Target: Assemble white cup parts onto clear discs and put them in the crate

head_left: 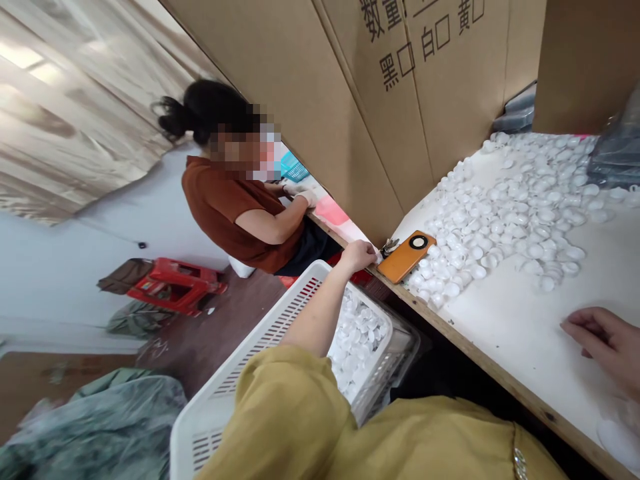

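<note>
Small white pieces (500,220) lie heaped on the worktop (500,327); they seem light, stiff, slippery, best pinched by the rim; left hand (359,256) at the edge, right hand (607,340) curled; whether either grip is closed, I cannot tell.
</note>
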